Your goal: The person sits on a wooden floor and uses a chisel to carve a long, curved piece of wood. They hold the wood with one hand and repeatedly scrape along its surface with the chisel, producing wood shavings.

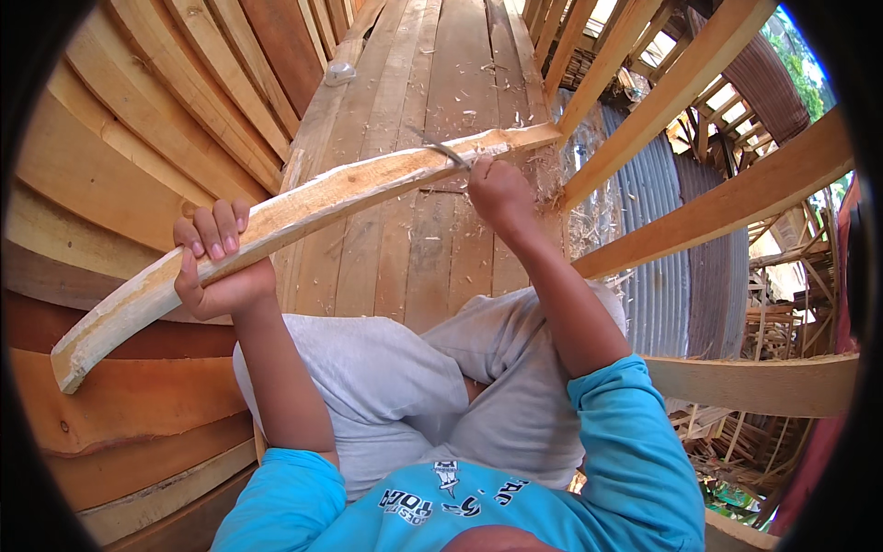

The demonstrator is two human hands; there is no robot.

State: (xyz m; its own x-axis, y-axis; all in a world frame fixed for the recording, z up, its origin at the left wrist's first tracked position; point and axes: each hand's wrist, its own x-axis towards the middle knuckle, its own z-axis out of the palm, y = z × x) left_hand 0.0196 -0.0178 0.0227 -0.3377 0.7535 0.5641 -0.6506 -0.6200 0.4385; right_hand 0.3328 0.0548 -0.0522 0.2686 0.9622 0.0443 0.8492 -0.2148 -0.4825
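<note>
One wooden plank (359, 179), long and narrow, its broad face tan and its edges whitish and rough; held aslant above the person's lap, from lower left to upper right, its far end close to the slatted railing (699, 212). One left hand (228, 271), closed around the lower half of the plank, palm beneath, fingers curled over the far edge. One right hand (499, 191), in a tight fist about a knife, handle concealed; the dark knife blade (441, 147) lies across the plank near its far end — whether it is biting into the wood cannot be told. Beneath: a plank floor (405, 262), strewn with pale wood shavings; on it, farther off, one small clear plastic container (339, 73). At left, a board wall (101, 184); beyond the railing, grey corrugated sheeting (658, 276). Also grey trousers (368, 368) and a turquoise shirt (635, 442).
</note>
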